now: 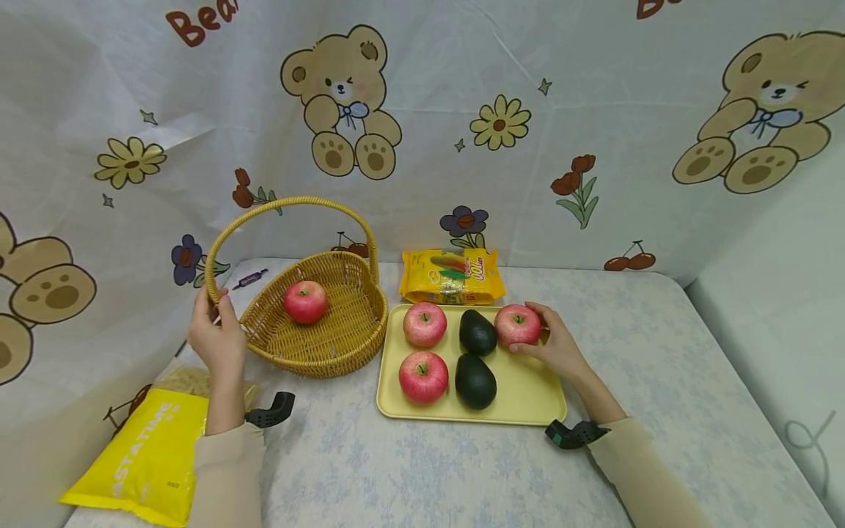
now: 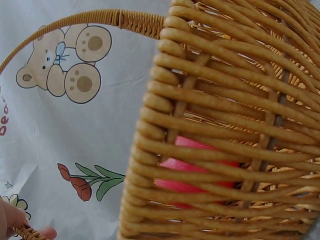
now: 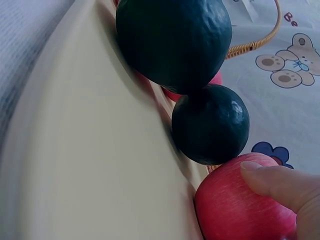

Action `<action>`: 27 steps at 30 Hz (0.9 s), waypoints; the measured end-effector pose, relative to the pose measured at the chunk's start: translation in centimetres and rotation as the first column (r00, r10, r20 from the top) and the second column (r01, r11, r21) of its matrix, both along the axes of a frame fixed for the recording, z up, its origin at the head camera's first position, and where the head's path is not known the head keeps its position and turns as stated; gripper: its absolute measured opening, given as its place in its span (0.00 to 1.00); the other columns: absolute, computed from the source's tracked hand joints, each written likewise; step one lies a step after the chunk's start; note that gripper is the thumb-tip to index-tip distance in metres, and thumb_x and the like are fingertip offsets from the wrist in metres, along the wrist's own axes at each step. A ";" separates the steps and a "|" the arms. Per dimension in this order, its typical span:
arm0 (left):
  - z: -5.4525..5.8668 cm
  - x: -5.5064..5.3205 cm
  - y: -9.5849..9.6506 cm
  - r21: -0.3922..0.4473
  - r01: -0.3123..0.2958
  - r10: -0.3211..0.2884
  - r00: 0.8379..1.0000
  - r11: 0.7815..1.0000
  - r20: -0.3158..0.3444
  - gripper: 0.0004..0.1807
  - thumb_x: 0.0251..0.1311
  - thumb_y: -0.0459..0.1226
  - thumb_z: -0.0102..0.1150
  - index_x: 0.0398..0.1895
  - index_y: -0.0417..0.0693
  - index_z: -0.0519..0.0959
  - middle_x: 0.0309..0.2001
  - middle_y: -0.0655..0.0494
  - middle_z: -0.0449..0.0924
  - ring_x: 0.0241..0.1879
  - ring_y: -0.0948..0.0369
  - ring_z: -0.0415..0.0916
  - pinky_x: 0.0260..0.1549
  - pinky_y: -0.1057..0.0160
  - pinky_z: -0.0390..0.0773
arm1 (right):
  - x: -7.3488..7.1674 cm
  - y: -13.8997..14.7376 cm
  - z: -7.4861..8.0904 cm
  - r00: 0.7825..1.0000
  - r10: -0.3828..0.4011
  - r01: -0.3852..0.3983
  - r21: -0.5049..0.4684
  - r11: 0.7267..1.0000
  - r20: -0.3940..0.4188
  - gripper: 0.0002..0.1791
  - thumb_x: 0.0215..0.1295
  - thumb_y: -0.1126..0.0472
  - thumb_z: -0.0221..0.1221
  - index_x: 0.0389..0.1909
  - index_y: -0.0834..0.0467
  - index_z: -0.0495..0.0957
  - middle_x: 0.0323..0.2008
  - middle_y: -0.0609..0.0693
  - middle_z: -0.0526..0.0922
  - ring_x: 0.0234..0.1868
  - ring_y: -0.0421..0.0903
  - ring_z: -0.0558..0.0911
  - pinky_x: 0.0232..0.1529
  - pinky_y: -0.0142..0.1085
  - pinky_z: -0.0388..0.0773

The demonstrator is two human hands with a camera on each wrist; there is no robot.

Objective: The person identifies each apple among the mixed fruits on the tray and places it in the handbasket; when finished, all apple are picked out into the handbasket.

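My left hand grips the handle of a woven wicker basket on its left side, low down. One red apple lies inside the basket; the left wrist view shows it through the weave. On the right, my right hand holds an apple at the back right of a pale yellow tray, thumb on its near side. Two dark green avocados sit in the tray's middle. Two more apples stand along its left side.
A yellow snack packet lies behind the tray, close to its back edge. At the front left rests a yellow pasta bag, partly behind my left forearm. A printed bear cloth hangs along the table's back.
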State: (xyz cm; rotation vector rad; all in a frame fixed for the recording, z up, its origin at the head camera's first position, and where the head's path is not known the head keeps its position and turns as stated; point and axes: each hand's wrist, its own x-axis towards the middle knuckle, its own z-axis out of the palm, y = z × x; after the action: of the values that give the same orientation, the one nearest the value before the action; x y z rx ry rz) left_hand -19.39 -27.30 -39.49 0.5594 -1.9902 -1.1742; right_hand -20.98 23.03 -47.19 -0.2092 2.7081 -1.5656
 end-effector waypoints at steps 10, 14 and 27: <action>0.1 0.1 0.0 -0.003 -0.003 0.003 1.000 1.000 0.010 0.19 0.74 0.43 0.44 0.61 0.46 0.76 0.54 0.50 0.81 0.49 0.59 0.77 0.44 0.69 0.75 | -0.1 0.1 -0.4 0.999 -0.013 0.015 0.059 0.998 -0.029 0.48 0.54 0.57 0.72 0.72 0.61 0.56 0.62 0.62 0.68 0.58 0.56 0.71 0.55 0.26 0.69; 0.1 0.1 0.0 -0.001 -0.005 0.005 1.000 1.000 0.011 0.19 0.74 0.43 0.44 0.61 0.47 0.76 0.54 0.50 0.81 0.49 0.58 0.77 0.44 0.69 0.75 | 0.0 -0.1 -0.2 0.999 -0.027 0.029 0.065 0.997 -0.031 0.48 0.54 0.57 0.72 0.72 0.61 0.57 0.62 0.62 0.68 0.58 0.57 0.71 0.55 0.26 0.69; 0.0 0.1 0.0 -0.002 -0.003 0.003 1.000 1.000 0.008 0.19 0.74 0.43 0.44 0.60 0.47 0.76 0.54 0.51 0.82 0.49 0.59 0.77 0.44 0.69 0.75 | 0.3 0.5 1.5 0.999 -0.049 0.049 0.076 0.996 -0.012 0.48 0.52 0.52 0.73 0.71 0.59 0.59 0.63 0.61 0.68 0.60 0.56 0.69 0.50 0.22 0.69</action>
State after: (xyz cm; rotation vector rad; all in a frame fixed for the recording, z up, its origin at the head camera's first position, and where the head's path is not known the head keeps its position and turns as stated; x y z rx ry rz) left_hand -19.33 -27.32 -39.52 0.5671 -1.9960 -1.1695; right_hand -20.66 23.49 -45.73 -0.1513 2.7952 -1.4726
